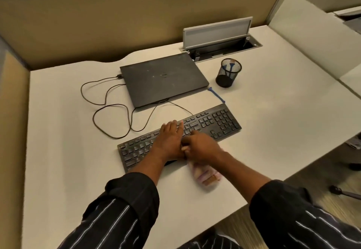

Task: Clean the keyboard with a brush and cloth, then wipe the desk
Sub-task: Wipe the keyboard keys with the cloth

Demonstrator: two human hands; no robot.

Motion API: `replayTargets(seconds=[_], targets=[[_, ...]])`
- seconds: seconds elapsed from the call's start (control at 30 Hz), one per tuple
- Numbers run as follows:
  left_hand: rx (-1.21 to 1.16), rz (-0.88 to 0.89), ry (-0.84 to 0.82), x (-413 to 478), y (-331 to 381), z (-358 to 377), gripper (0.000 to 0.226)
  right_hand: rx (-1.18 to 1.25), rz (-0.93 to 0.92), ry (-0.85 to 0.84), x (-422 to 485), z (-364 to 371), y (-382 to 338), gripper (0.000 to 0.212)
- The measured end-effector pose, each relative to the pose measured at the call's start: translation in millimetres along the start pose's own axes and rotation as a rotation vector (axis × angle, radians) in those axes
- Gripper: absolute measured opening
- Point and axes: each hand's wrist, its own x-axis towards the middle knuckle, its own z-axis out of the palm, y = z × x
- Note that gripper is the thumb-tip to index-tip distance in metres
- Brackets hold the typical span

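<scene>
The black keyboard [214, 123] lies slanted on the desk [273, 121], near a closed laptop [162, 80]. The left hand [170, 139] rests flat on its middle keys, fingers straight. The right hand [201, 147], fingers curled, grips a blurred cloth [207, 176] at the keyboard's near edge. A blue brush [215, 94] lies beside its far right corner.

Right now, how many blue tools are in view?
2. One blue tool lies on the desk between laptop and keyboard; a second blue tool stands in the mesh cup. More may be hidden in the cup.
</scene>
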Motion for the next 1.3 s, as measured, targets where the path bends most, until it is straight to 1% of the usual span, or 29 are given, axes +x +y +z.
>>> replayTargets(seconds=[0.07, 0.17, 0.2, 0.23, 0.27, 0.3, 0.4, 0.47, 0.5, 0.53, 0.6, 0.67, 0.7, 0.73, 0.77, 0.8, 0.83, 0.9, 0.97, 1.0, 1.03, 1.07, 1.13, 1.17, 1.2, 1.23, 1.3], targets=[[0.017, -0.019, 0.015, 6.5, 5.7, -1.8, 0.128, 0.043, 0.062, 0.071, 0.4, -9.4, 27.9, 0.023], [0.027, -0.048, 0.0, 10.4, 7.8, -2.2, 0.135, 0.033, 0.348, 0.294, 1.5, -24.1, 92.8, 0.02], [0.035, -0.05, -0.01, 11.5, 8.2, -2.6, 0.136, 0.035, 0.419, 0.35, 2.1, -28.1, 107.7, 0.021], [0.045, -0.052, -0.023, 13.1, 8.9, -3.7, 0.138, 0.049, 0.452, 0.379, 5.1, -29.0, 115.8, 0.024], [0.052, -0.055, -0.035, 15.0, 9.5, -5.2, 0.139, 0.052, 0.442, 0.375, 8.1, -29.0, 113.1, 0.026], [0.05, -0.06, -0.041, 17.0, 9.9, -6.7, 0.141, 0.047, 0.387, 0.358, 11.7, -24.6, 104.1, 0.028], [0.011, -0.081, -0.017, 23.9, 14.4, -8.3, 0.142, 0.009, 0.136, 0.288, 12.3, -8.3, 58.3, 0.028], [0.022, -0.072, -0.001, 28.8, 19.0, -8.4, 0.139, -0.044, -0.034, 0.199, 5.7, -10.5, 41.7, 0.03], [0.03, -0.063, 0.001, 30.7, 21.3, -7.9, 0.138, -0.055, -0.09, 0.173, 4.4, -13.3, 45.4, 0.03], [0.038, -0.057, 0.006, 32.1, 23.1, -7.5, 0.138, -0.074, -0.083, 0.181, 4.0, -19.5, 51.5, 0.03], [0.052, -0.057, 0.014, 34.2, 26.1, -6.9, 0.138, -0.091, 0.038, 0.29, 9.1, -28.4, 75.9, 0.029], [0.058, -0.061, 0.028, 34.8, 26.7, -4.9, 0.137, -0.087, 0.249, 0.434, 18.1, -30.4, 108.4, 0.03], [0.061, -0.061, 0.037, 34.9, 26.9, -4.3, 0.137, -0.044, 0.335, 0.481, 23.2, -28.4, 117.2, 0.033], [0.066, -0.06, 0.036, 35.9, 27.5, -4.0, 0.138, -0.034, 0.365, 0.492, 29.2, -24.4, 117.4, 0.035], [0.067, -0.057, 0.033, 36.9, 27.8, -4.4, 0.14, -0.03, 0.358, 0.482, 35.4, -19.4, 111.9, 0.035], [0.06, -0.052, 0.033, 39.0, 28.3, -4.3, 0.141, -0.021, 0.326, 0.436, 39.1, -14.3, 97.0, 0.032], [0.045, -0.046, 0.037, 40.7, 28.4, -4.1, 0.141, -0.017, 0.251, 0.413, 41.8, -6.3, 80.9, 0.029], [0.006, -0.033, 0.066, 42.4, 28.7, -4.1, 0.136, -0.06, 0.065, 0.34, 39.4, 4.5, 56.7, 0.032], [-0.008, -0.024, 0.092, 42.2, 28.4, -3.3, 0.131, -0.107, -0.077, 0.294, 33.3, -0.2, 62.6, 0.039], [-0.005, -0.023, 0.091, 41.4, 28.7, -3.2, 0.131, -0.159, -0.095, 0.294, 32.5, -6.3, 75.1, 0.04], [0.004, -0.025, 0.084, 41.2, 29.3, -4.0, 0.131, -0.204, -0.07, 0.309, 34.6, -10.9, 93.0, 0.041], [0.017, -0.027, 0.076, 41.0, 29.9, -4.5, 0.132, -0.227, 0.024, 0.314, 35.2, -17.8, 109.5, 0.039], [0.035, -0.031, 0.083, 41.0, 31.0, -5.6, 0.131, -0.163, 0.229, 0.321, 36.6, -30.9, 132.4, 0.032], [0.044, -0.028, 0.087, 40.9, 31.2, -5.4, 0.13, -0.114, 0.264, 0.32, 38.0, -32.6, 135.7, 0.03], [0.052, -0.024, 0.089, 40.5, 31.3, -5.0, 0.129, -0.115, 0.227, 0.293, 38.3, -34.0, 130.8, 0.029], [0.061, -0.019, 0.092, 40.6, 31.2, -4.4, 0.128, -0.118, 0.161, 0.229, 37.5, -33.9, 122.5, 0.028], [0.066, -0.013, 0.095, 40.1, 30.3, -2.9, 0.126, -0.058, -0.034, 0.02, 26.0, -35.8, 95.3, 0.028]])
